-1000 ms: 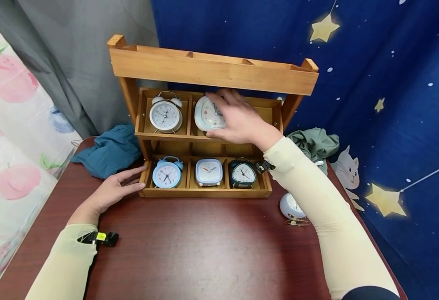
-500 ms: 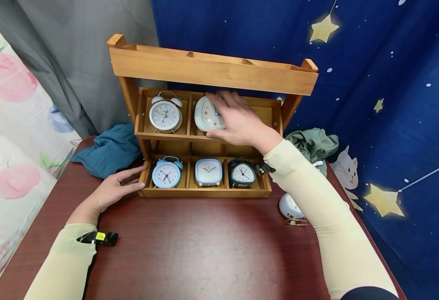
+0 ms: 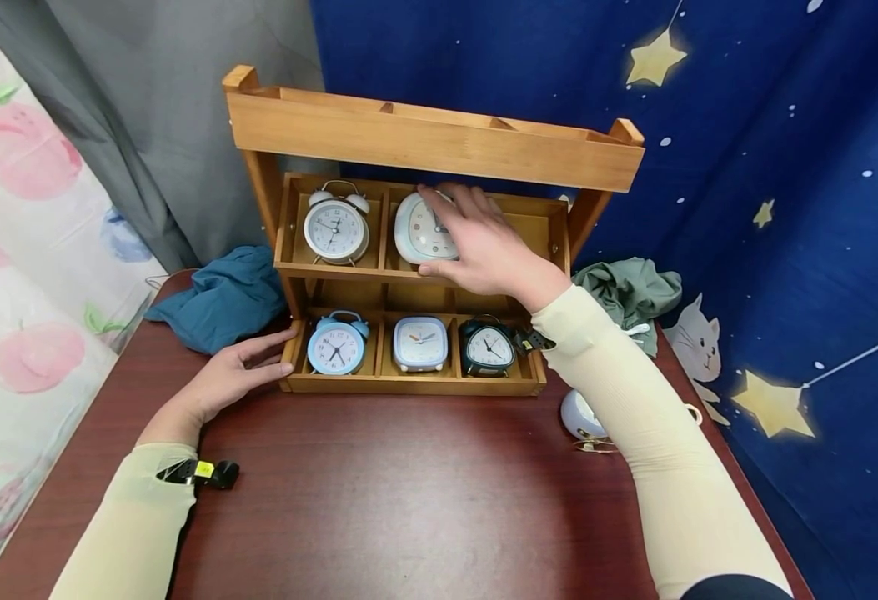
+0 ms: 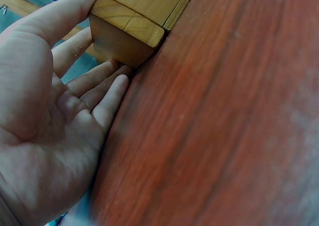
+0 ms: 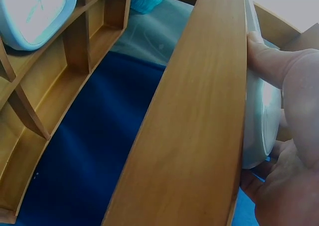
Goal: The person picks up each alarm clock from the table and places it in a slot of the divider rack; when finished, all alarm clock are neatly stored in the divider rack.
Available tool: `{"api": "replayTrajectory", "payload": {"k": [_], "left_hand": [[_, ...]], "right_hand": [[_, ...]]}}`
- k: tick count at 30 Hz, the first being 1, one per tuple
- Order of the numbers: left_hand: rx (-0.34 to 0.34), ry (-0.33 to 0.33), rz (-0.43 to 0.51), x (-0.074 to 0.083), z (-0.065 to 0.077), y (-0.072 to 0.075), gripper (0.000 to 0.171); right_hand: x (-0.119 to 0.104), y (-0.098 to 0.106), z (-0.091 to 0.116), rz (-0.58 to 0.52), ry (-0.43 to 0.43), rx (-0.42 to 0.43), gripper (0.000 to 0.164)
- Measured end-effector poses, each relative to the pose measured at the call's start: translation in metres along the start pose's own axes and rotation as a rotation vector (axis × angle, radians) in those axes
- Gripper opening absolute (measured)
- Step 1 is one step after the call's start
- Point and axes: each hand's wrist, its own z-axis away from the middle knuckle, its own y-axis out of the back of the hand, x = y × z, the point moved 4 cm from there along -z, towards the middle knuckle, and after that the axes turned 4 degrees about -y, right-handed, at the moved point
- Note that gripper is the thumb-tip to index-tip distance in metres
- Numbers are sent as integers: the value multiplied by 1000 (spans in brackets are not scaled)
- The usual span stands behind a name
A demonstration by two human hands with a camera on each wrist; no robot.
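Note:
My right hand (image 3: 484, 242) holds a white rounded alarm clock (image 3: 418, 229) in the middle tier of a wooden shelf rack (image 3: 423, 133). In the right wrist view its thumb and fingers reach around the pale clock (image 5: 260, 121), which sits behind the tier's front board. My left hand (image 3: 221, 387) touches the rack's lower left end with outstretched fingers; the left wrist view shows them at the wooden corner (image 4: 124, 36). A white twin-bell clock (image 3: 336, 229) stands in the compartment to the left. Below are a light blue clock (image 3: 337, 346), a square blue-rimmed clock (image 3: 419, 343) and a dark green clock (image 3: 488, 347).
On the dark red table (image 3: 378, 483), a pale round clock (image 3: 579, 415) lies near the right forearm. Teal cloth (image 3: 221, 300) lies left of the rack, and grey-green cloth (image 3: 629, 292) lies to its right. A blue curtain (image 3: 784, 167) hangs behind.
The whole head view has shifted slightly. Both hands stay in the same places on the clock and the rack.

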Motion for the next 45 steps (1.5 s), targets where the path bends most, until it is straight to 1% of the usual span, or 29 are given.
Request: {"api": "replayTrajectory", "payload": {"k": [6,13,17,20,22,25,29,32,36,39,41,43,45], "left_hand": [[0,6,2,1,-1,-1,70],[0,12,-4,1,0,-1,71],[0,10,-7,-1,0,0,70],[0,7,-7,-2,0,1,70],[-1,5,-5,-3,0,0,70],[-2,6,-2,-2,0,0,70],[-4,6,-12,-1,0,0,70],[-7,3,-23,-1,-1,0,70],[-6,7,-28,0,0,0,70],[-7,11,-31,-1,1,0,70],[-8,12,-34,-1,1,0,70],[-10,11,-37,-1,1,0,70],[-11,8,-38,-1,-1,-1,70]], "right_hand": [[2,-2,1,-10,5,-4,110],[6,-4,4,4,25,-20,93],[8,-5,6,-13,37,-19,91],[11,-2,11,-31,62,-8,90],[14,2,19,-47,83,14,87],[21,11,40,-49,106,67,82],[36,18,81,-51,113,128,76],[50,18,118,-70,117,165,72],[67,11,164,-86,110,210,69],[76,4,195,-102,83,233,68],[81,0,213,-111,48,234,69],[88,-7,230,-111,-1,210,70],[96,-16,244,-114,-62,158,72]]}}
